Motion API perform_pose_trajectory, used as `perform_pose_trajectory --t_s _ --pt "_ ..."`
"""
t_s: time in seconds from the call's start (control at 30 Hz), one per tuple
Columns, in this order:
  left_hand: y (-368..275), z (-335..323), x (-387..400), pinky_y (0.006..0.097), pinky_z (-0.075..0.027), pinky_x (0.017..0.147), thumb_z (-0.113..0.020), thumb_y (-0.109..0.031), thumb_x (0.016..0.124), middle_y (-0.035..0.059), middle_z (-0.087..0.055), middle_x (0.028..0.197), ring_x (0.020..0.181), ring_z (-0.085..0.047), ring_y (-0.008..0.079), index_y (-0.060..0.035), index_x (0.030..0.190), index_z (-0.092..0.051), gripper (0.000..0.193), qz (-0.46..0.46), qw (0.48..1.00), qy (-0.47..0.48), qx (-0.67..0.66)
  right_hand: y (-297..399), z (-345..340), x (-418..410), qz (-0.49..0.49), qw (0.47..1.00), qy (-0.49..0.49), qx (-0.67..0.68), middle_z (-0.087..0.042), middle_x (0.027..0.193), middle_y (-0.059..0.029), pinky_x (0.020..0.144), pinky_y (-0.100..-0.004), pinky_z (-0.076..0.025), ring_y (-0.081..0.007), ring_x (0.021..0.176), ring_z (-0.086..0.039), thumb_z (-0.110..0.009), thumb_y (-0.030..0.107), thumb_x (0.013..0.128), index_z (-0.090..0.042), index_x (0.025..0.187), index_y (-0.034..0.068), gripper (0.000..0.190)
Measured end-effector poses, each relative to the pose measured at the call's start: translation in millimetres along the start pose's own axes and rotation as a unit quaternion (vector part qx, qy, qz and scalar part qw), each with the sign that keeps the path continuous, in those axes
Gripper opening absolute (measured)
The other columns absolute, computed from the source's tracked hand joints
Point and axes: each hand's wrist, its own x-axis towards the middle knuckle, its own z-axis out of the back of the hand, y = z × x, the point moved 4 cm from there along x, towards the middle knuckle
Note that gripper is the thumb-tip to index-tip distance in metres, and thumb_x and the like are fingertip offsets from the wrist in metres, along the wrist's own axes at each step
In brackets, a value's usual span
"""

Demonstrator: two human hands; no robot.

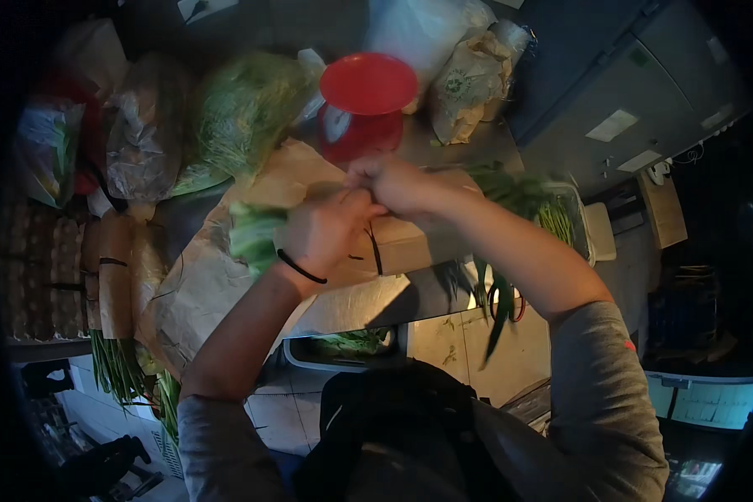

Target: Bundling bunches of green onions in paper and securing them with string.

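A brown paper wrap [398, 241] lies across the counter with a dark tie round it. Long green leaves [502, 307] stick out of its right end and hang over the counter's edge. My left hand [326, 229], with a black band at the wrist, is on the wrap, its fingers close to those of my right hand [383, 182]. Both hands are at the upper side of the wrap; whether the fingertips pinch a tie there is too blurred to tell. Pale green leafy stalks [254, 235] lie beside my left hand on a loose sheet of brown paper [207, 301].
Behind the hands stands a red dial scale [367, 94]. Bagged greens [251, 113] and other plastic bags crowd the back left. Paper-wrapped bundles [116, 276] and stacked egg trays [37, 270] are at left. At right sits a tub of green stalks [577, 219]; below the counter, a bin holding leaves [351, 342].
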Motion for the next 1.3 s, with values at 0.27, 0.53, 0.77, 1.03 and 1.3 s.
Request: perform_pose_trajectory --t_s 0.27,0.53,0.77,1.03,1.3 --pt "56.9 -41.9 -36.6 0.0318 -0.048 0.055 -0.061 -0.023 0.089 0.0108 -0.063 0.073 0.063 -0.063 0.0217 -0.0041 0.085 -0.062 0.019 0.244 0.948 0.096 -0.178 -20.8 -27.4 -35.1 -0.055 0.988 -0.065 -0.131 -0.063 0.084 -0.0161 0.068 -0.0392 -0.046 -0.0325 0.079 -0.062 -0.058 0.012 0.085 -0.060 0.088 0.002 0.011" --pt "69.1 -50.1 -22.6 0.0232 -0.048 0.052 -0.059 -0.035 0.092 0.0030 -0.060 0.065 0.056 -0.059 0.0105 0.0002 0.078 -0.061 0.038 0.392 0.820 0.211 -0.360 -29.1 -59.5 -78.9 -0.061 0.978 -0.198 0.018 -0.061 0.079 -0.0156 0.067 -0.0366 -0.047 -0.0319 0.078 -0.062 -0.053 0.012 0.091 -0.052 0.090 0.003 0.009" --pt "48.5 -33.6 -2.1 0.0261 -0.049 0.056 -0.057 -0.045 0.090 0.0041 -0.060 0.068 0.058 -0.059 0.0126 -0.0008 0.079 -0.060 0.046 0.405 0.781 0.250 -0.404 -20.7 -76.0 -85.1 0.008 0.956 -0.293 -0.025 -0.057 0.072 -0.0120 0.062 -0.0335 -0.045 -0.0264 0.066 -0.057 -0.052 0.012 0.093 -0.053 0.091 0.004 0.008" --pt "25.0 -39.6 -68.8 0.0328 -0.050 0.078 -0.057 -0.020 0.091 0.0094 -0.059 0.103 0.087 -0.060 0.0197 -0.0036 0.114 -0.054 0.028 0.580 0.510 -0.050 -0.634 -38.1 -77.2 -84.2 -0.129 0.876 -0.260 0.385 -0.048 0.066 0.0050 0.050 -0.0186 -0.032 -0.0032 0.053 -0.040 -0.049 0.013 0.097 -0.056 0.086 0.005 0.015" --pt "6.0 -65.0 -76.1 0.0328 -0.046 0.087 -0.053 -0.004 0.089 0.0110 -0.058 0.110 0.100 -0.058 0.0229 -0.0027 0.123 -0.046 0.035 0.563 0.521 -0.042 -0.641 -27.3 -88.7 -88.6 0.003 0.918 -0.310 0.247 -0.050 0.067 0.0021 0.052 -0.0210 -0.034 -0.0040 0.057 -0.040 -0.047 0.011 0.097 -0.057 0.087 0.004 0.016"
